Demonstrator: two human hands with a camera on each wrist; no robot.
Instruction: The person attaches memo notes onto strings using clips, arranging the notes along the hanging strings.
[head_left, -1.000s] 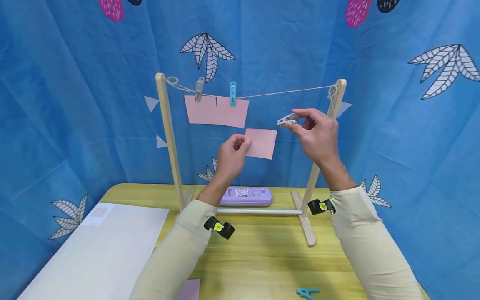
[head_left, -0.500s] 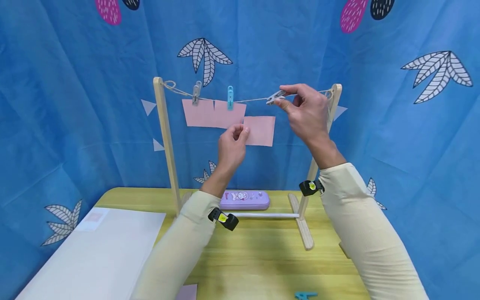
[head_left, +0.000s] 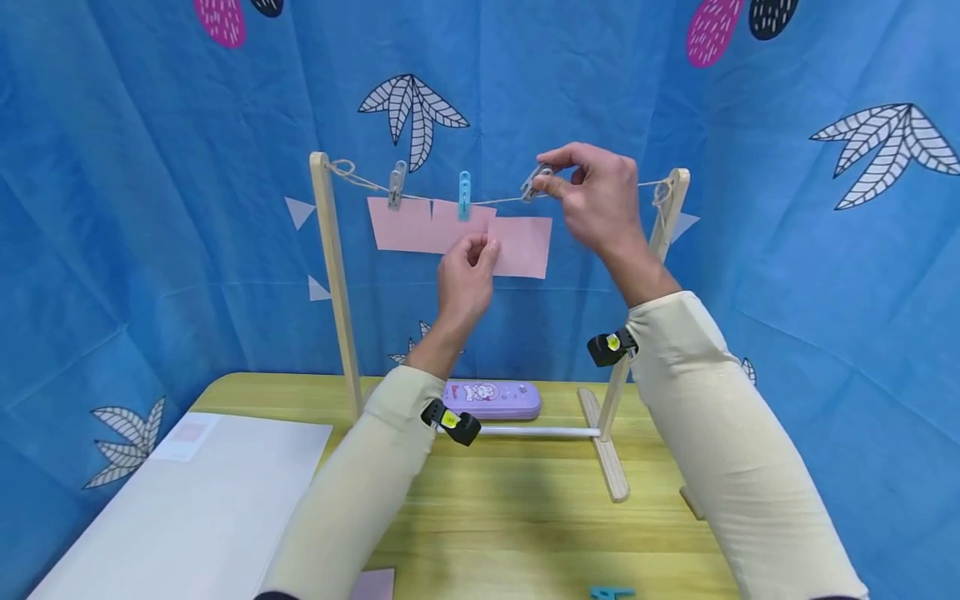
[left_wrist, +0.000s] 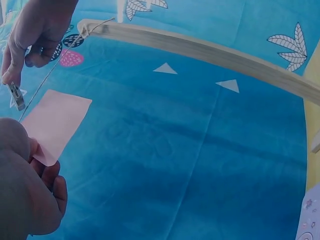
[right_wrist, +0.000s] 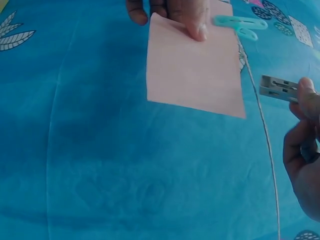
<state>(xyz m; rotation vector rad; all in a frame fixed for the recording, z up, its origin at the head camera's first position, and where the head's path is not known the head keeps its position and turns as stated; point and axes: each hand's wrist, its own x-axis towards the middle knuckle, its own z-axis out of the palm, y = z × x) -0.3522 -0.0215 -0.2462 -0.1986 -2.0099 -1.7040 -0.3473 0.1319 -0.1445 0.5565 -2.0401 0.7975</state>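
My left hand (head_left: 465, 279) pinches a pink paper square (head_left: 521, 248) by its left edge, thumb in front. The paper is just below the string (head_left: 498, 201), its left side by the hung pink papers (head_left: 405, 227). Between thumb and fingertips of my right hand (head_left: 600, 196) is a grey clothespin (head_left: 534, 182), tilted with its nose down at the string. In the right wrist view the clothespin (right_wrist: 279, 88) is on the far side of the string from the paper (right_wrist: 195, 70). A grey clothespin (head_left: 396, 185) and a blue clothespin (head_left: 465, 197) hold the two hung papers.
Wooden posts (head_left: 336, 283) carry the string, joined low by a white rod (head_left: 540, 432). Behind the rod lies a purple pencil case (head_left: 492, 400). White sheets (head_left: 217, 492) cover the table's left. Near the front edge are a blue clothespin (head_left: 611, 592) and pink paper (head_left: 373, 586).
My left hand has raised the pink paper towards the string. My right hand has moved up and left with the grey clothespin, turning its nose downward.
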